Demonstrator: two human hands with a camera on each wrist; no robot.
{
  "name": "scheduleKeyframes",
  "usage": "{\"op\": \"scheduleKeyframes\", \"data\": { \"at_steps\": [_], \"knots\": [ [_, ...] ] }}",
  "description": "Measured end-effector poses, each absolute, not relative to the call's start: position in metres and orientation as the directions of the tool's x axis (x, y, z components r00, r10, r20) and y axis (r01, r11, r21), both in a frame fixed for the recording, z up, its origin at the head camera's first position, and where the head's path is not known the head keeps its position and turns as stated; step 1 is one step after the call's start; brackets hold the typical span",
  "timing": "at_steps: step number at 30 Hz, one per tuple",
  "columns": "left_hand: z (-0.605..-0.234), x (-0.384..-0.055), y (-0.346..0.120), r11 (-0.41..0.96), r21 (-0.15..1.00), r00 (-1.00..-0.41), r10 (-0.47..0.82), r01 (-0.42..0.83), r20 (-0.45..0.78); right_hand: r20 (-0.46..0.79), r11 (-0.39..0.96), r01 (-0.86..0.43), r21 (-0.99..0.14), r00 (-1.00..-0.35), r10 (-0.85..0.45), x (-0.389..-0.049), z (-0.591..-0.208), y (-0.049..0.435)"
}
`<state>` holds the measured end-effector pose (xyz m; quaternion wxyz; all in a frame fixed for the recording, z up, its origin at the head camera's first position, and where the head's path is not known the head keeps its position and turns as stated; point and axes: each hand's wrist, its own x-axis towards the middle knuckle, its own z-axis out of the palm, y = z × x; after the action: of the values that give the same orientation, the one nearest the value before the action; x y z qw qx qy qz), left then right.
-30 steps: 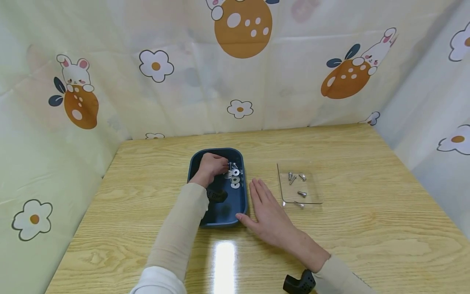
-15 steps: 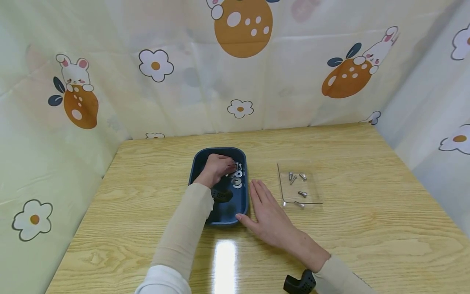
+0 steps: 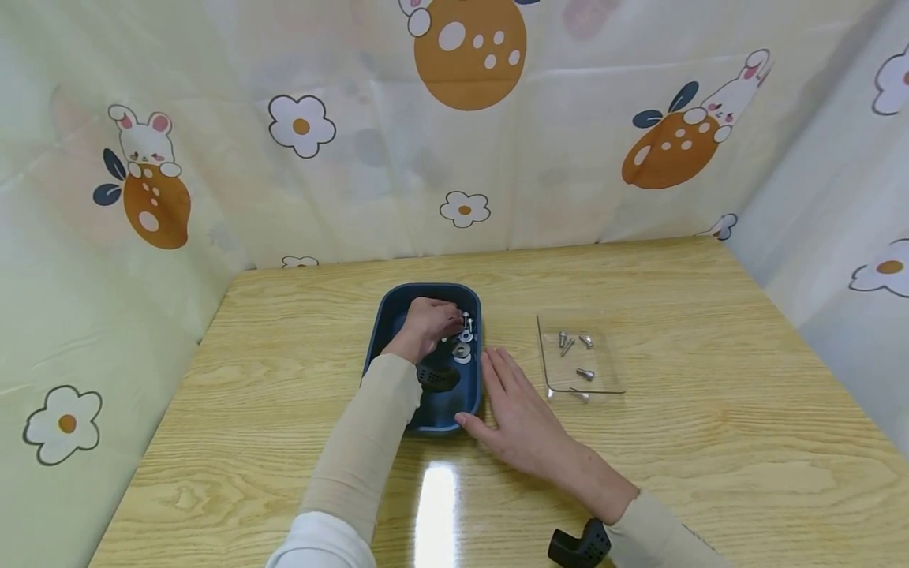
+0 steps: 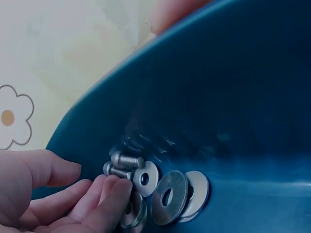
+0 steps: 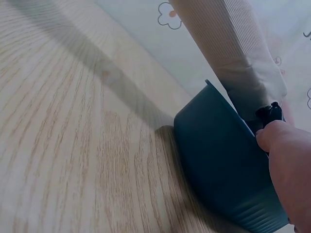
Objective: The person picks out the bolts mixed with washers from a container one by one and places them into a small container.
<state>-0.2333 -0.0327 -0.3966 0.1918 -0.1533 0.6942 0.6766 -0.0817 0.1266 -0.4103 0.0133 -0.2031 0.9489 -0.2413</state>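
A dark blue plastic tray [image 3: 443,412] stands on the wooden table. Inside it, near the far right corner, lie several metal washers [image 4: 170,198] and a few small screws [image 4: 127,161]. My left hand [image 3: 428,325] reaches into the tray, its fingertips against the screws and washers; in the left wrist view the thumb stands apart from the fingers. My right hand [image 3: 524,418] lies along the tray's right side with straight fingers, the thumb at the near right corner. The right wrist view shows the tray's outer wall [image 5: 218,160] and part of that hand.
To the right of my right hand is a clear square plate [image 3: 543,355], with several screws [image 3: 585,374] lying on or around it. A patterned curtain [image 3: 383,213] hangs behind the wooden table [image 3: 710,410] and at both sides.
The tray has shifted slightly to the right, up against my right hand. My left hand has moved rightward with it, among the washers and screws. The right hand has barely moved.
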Motion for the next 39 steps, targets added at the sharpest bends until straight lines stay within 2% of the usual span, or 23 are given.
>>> {"op": "scheduleKeyframes", "data": {
  "at_steps": [16, 28, 39],
  "knots": [
    [-0.395, -0.231, -0.029, 0.025, 0.880, -0.877, 0.072, -0.474, -0.475, 0.051, 0.795, -0.363, -0.485, -0.920, -0.389, -0.083, -0.411, 0.126],
    [-0.401, -0.225, -0.027, 0.233, 0.904, -0.918, 0.086, -0.358, -0.386, 0.052, 0.787, -0.358, -0.502, -0.921, -0.386, -0.083, -0.411, 0.125],
    [-0.399, -0.223, -0.024, 0.229, 0.904, -0.921, 0.064, -0.361, -0.384, 0.053, 0.790, -0.358, -0.498, -0.922, -0.384, -0.082, -0.412, 0.126]
  ]
}}
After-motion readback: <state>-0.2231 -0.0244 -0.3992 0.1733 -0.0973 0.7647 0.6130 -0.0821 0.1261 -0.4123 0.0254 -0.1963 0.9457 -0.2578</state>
